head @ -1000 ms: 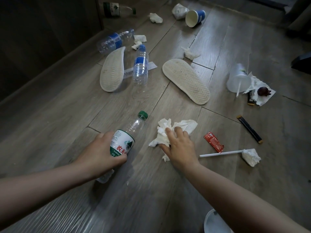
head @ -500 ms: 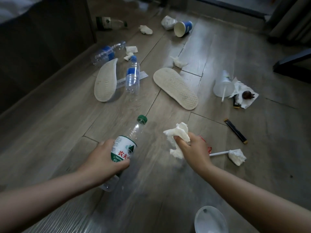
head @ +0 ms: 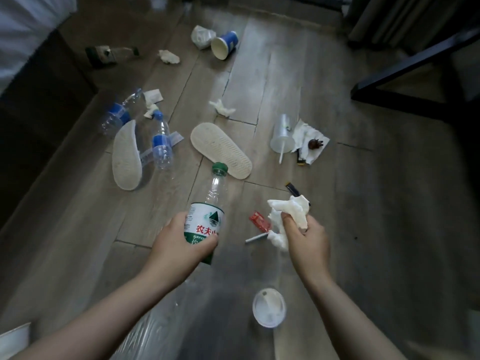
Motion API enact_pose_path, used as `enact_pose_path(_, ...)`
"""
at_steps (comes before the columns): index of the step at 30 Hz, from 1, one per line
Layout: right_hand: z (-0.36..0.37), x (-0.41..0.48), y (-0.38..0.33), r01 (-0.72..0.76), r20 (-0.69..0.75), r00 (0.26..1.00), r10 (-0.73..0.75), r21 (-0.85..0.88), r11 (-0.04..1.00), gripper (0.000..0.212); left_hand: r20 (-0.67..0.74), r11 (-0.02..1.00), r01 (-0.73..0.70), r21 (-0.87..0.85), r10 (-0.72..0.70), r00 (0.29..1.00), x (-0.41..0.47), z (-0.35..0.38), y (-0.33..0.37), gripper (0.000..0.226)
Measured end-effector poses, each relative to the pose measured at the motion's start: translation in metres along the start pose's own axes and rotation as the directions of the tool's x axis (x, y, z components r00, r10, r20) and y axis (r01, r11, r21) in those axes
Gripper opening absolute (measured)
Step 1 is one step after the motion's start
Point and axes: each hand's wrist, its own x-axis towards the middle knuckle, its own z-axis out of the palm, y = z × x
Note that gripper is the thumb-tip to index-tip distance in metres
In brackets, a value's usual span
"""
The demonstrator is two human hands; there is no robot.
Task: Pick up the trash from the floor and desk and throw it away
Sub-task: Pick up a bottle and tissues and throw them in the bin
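My left hand [head: 179, 245] grips a clear plastic bottle [head: 207, 216] with a green cap and a white-green label, held above the wooden floor with the cap pointing away. My right hand [head: 306, 237] holds a crumpled white tissue [head: 288, 211] lifted off the floor. Under it lie a red sachet [head: 258, 220], a white straw [head: 255, 239] and a dark stick wrapper [head: 292, 188]. Farther off lie two blue-label bottles [head: 162, 144] [head: 117, 115], tissue wads [head: 222, 108] [head: 168, 57], a blue paper cup [head: 224, 45] and a clear cup with straw [head: 283, 139].
Two white slippers [head: 220, 149] [head: 126, 157] lie sole-up mid-floor. A round plastic lid [head: 268, 307] lies near my right forearm. A napkin with a dark fruit core [head: 311, 144] sits right of the clear cup. A bed base [head: 39, 100] bounds the left; black furniture legs [head: 405, 71] stand at right.
My right hand closed on the tissue and lifted it off the floor. My left hand raised the bottle. The view rose and pulled back, so more floor shows.
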Motion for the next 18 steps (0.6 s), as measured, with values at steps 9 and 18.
enact_pose_path(9,-0.198,-0.102,-0.219,-0.078,-0.237,0.966,0.100,0.101,0.992,0.017,0.150,0.988,-0.138,-0.062,0.146,0.978,-0.132,-0.115,0.244,0.038)
enact_pose_path(18,-0.387,-0.216,-0.435,0.059,-0.358,0.934,0.016,0.198,0.978,0.015,0.260,0.905,-0.388,-0.175,0.423,0.868,-0.281,-0.243,0.466,0.027)
